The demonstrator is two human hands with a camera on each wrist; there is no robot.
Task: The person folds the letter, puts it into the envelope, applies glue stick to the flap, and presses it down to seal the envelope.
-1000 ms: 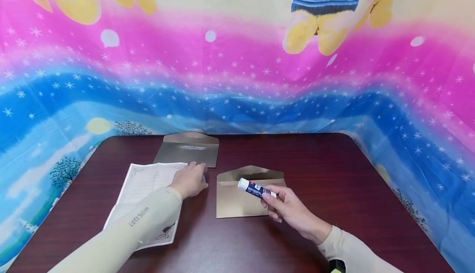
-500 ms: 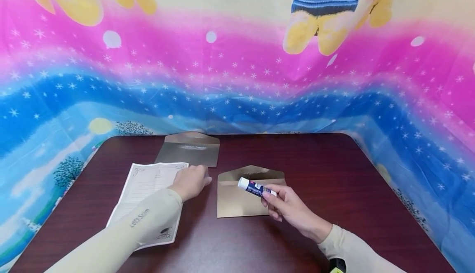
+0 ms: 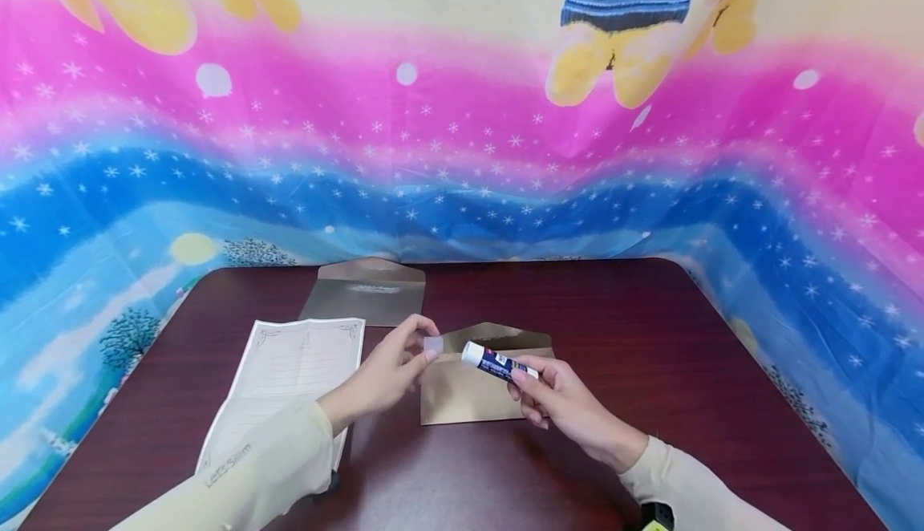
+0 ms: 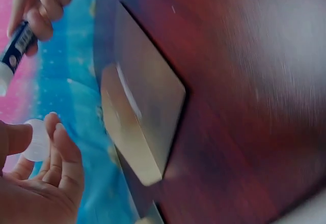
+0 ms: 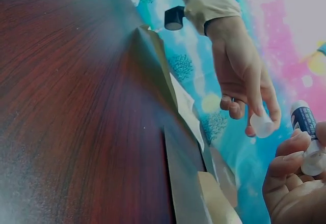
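Note:
Between thumb and fingertips, my left hand (image 3: 382, 378) pinches a small translucent cap (image 3: 433, 345); the left wrist view shows the same round cap (image 4: 37, 141) from closer. My right hand (image 3: 573, 411) grips a dark blue glue stick (image 3: 496, 364) with a white end tilted up to the left, just beside the cap. Both hands are raised over a gold envelope (image 3: 455, 399) whose flap is open toward the back. In the right wrist view the glue stick (image 5: 304, 119) shows above curled fingers, with the cap (image 5: 262, 126) a short distance away.
A sheet of lined letter paper (image 3: 289, 362) with a decorated border lies on the left, partly under my left sleeve. Behind it rests a second open envelope (image 3: 368, 302). The dark red table (image 3: 621, 314) ends at a patterned cloth backdrop (image 3: 462, 130).
My left hand has come up from beside the letter paper and moved right, the cap now showing in its fingers. The right hand keeps its hold on the glue stick almost unmoved.

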